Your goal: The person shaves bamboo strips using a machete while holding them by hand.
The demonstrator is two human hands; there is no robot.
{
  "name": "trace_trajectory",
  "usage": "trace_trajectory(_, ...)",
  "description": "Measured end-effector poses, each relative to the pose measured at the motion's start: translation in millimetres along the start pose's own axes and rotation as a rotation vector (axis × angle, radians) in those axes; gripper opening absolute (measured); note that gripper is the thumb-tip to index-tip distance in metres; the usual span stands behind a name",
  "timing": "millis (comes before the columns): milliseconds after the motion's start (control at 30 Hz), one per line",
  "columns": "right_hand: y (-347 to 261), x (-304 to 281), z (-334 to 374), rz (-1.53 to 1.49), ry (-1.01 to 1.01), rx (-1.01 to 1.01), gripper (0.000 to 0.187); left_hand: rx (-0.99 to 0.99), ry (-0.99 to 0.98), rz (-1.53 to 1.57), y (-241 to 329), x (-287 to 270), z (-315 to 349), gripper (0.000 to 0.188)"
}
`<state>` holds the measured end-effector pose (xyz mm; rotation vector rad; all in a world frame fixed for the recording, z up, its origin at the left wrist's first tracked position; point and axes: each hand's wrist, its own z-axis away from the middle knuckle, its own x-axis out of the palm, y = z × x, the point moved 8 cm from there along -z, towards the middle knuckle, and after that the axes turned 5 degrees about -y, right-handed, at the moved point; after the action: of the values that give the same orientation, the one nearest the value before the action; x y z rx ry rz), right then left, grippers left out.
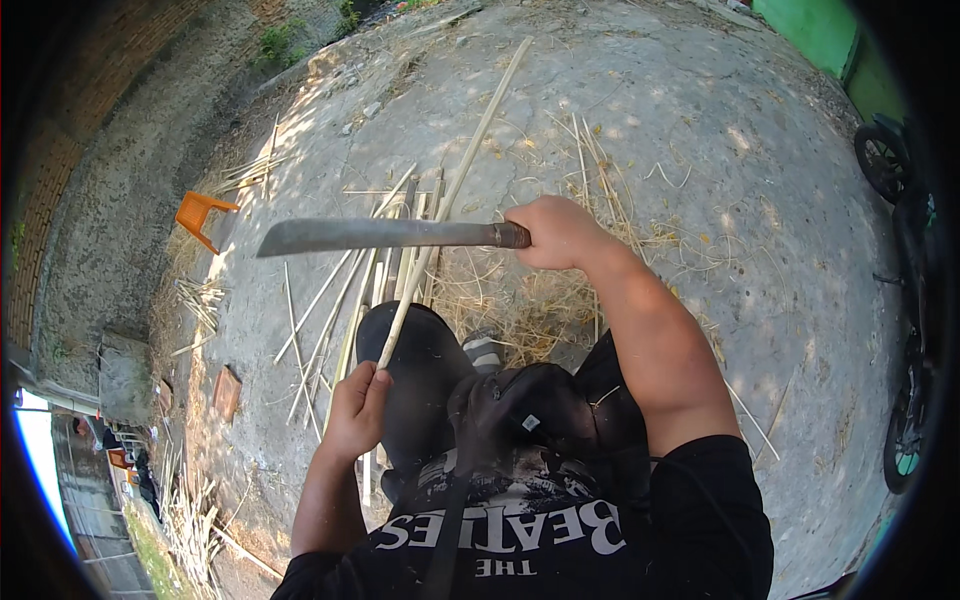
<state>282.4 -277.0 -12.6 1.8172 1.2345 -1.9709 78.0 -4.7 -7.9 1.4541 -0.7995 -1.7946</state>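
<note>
My right hand (550, 232) is closed around the handle of a machete (380, 235). Its long dark blade points left and lies across the view over a pale bamboo strip (470, 150); whether the two touch I cannot tell. The near end of that strip is gripped in my left hand (357, 408), thumb along it. From there it slants up and away past my left knee, far end toward the top. Several more bamboo strips (325, 320) lie on the ground beyond and left of that knee.
Thin shavings (540, 310) litter the concrete ground (800, 300) ahead of my legs. An orange plastic stool (204, 218) stands at the left near a wall (130, 190). A pile of split bamboo (190, 525) lies at lower left. A motorbike (905, 300) is parked at the right edge.
</note>
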Motion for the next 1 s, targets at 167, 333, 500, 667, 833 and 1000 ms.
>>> trace_trajectory(167, 36.0, -13.7, 4.0, -0.204, 0.208, 0.229, 0.019, -0.027, 0.03, 0.023, 3.1, -6.5, 0.7, 0.031)
trace_trajectory(333, -26.6, 4.4, -5.0, -0.095, 0.107, -0.001, 0.019, -0.053, 0.007, 0.074, -7.0, -0.3, -4.8, 0.031)
trace_trajectory(500, -5.4, -9.0, -2.6, 0.052, 0.073, -0.02, 0.017, 0.066, 0.043, -0.027, 12.3, -0.9, 0.4, 0.028)
trace_trajectory(667, 50.8, -18.7, 7.5, -0.244, 0.217, 0.254, 0.013, 0.006, 0.031, -0.046, -7.2, -9.8, 8.1, 0.028)
trace_trajectory(833, 13.3, -10.8, 4.0, -0.227, 0.194, 0.205, 0.014, -0.024, 0.012, -0.023, -9.8, 1.7, 0.5, 0.029)
trace_trajectory(1000, -47.7, 0.9, -3.2, 0.051, -0.005, -0.129, 0.013, -0.012, -0.036, -0.064, 1.7, 6.7, -7.3, 0.029)
